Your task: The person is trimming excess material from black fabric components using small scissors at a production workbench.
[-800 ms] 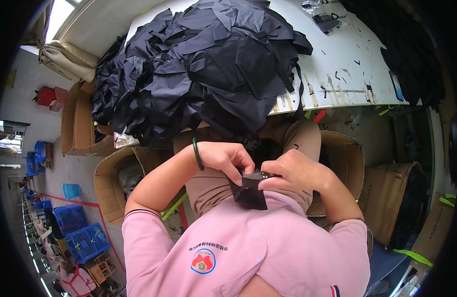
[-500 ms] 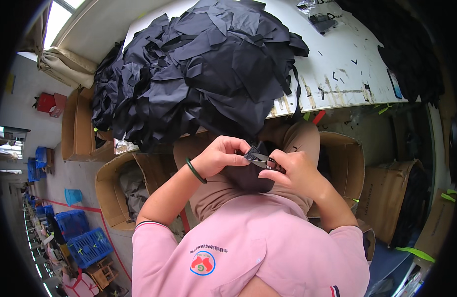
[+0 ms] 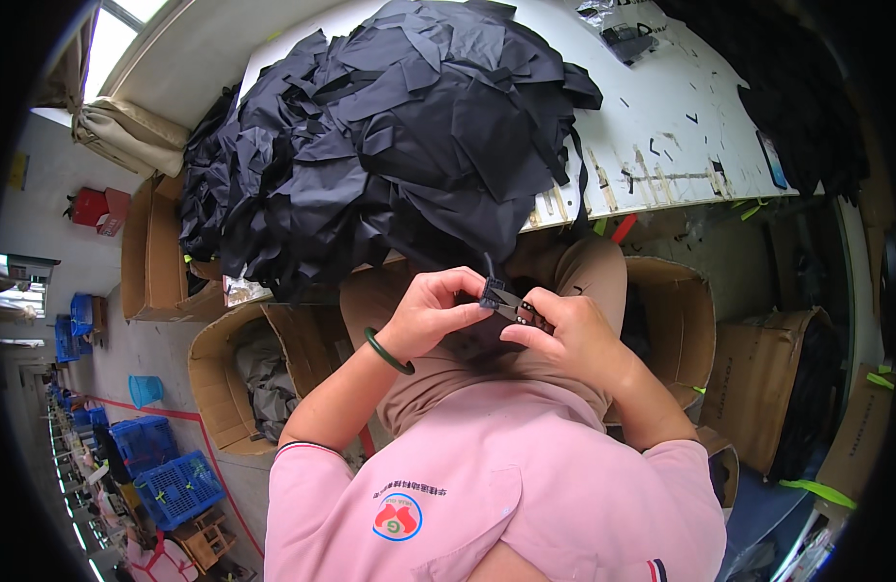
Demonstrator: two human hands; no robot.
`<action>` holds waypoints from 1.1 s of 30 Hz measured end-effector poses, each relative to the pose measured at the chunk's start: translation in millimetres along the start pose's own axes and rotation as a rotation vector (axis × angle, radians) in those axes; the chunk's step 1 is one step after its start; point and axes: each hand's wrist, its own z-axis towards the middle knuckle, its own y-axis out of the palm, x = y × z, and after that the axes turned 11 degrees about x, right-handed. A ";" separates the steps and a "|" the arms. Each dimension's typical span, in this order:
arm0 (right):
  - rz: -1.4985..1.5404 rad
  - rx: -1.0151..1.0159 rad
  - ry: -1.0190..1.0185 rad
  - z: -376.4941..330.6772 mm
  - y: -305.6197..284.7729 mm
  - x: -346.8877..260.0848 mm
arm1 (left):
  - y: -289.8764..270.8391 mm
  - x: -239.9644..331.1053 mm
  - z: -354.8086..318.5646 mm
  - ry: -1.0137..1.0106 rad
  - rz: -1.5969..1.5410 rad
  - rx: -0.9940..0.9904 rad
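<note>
Having risen from the lap toward the table (image 3: 661,116) edge, the left hand (image 3: 433,315) is pinching the small black fabric piece (image 3: 494,291) while the right hand (image 3: 564,335) is gripping snips (image 3: 518,308), suggesting trimming is underway.

Both hands — left (image 3: 431,312), right (image 3: 566,328) — close together before the chest, fingers pinched.

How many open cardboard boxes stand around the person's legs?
3: one box at lower left holding grey cloth, one farther left beside the table, one right of the knees. Others may be hidden.
</note>
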 end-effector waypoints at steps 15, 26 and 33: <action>0.048 0.131 0.058 -4.0 1.7 6.0 | 2.5 -3.6 -1.8 0.085 0.111 0.028; 0.667 0.352 0.370 -39.6 -52.0 91.2 | 6.2 16.5 44.8 0.437 0.610 0.067; 0.763 1.084 0.949 -189.6 -67.0 270.6 | -50.4 46.5 139.5 0.831 1.257 0.482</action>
